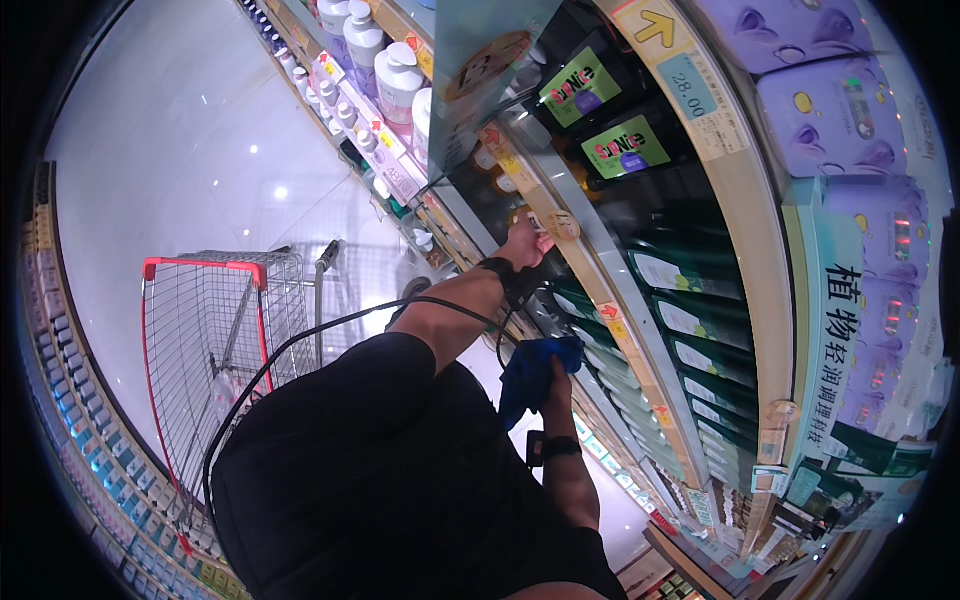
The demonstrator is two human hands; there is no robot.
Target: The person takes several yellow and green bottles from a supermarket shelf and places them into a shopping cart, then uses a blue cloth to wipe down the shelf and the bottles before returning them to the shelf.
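My left hand (529, 241) reaches into a shelf bay, its fingers curled around a small amber-and-white item (520, 217) that looks like a bottle top and is mostly hidden. A dark band circles that wrist. Nearer my body, my right hand (556, 386) holds a crumpled blue cloth (536, 371) beside the shelf front; a band with a small device is on this wrist. On the shelf above my left hand, dark bottles (624, 148) with green labels lie past a price rail (559, 217). Dark green bottles (686, 319) with white labels stand in a row alongside them.
A wire shopping cart (217, 322) with red trim stands in the aisle at left. White pump bottles (397, 75) fill the neighbouring bay, beyond a translucent divider (480, 67). Purple packs (832, 127) line the top shelf. A black cable (322, 326) loops across my left arm.
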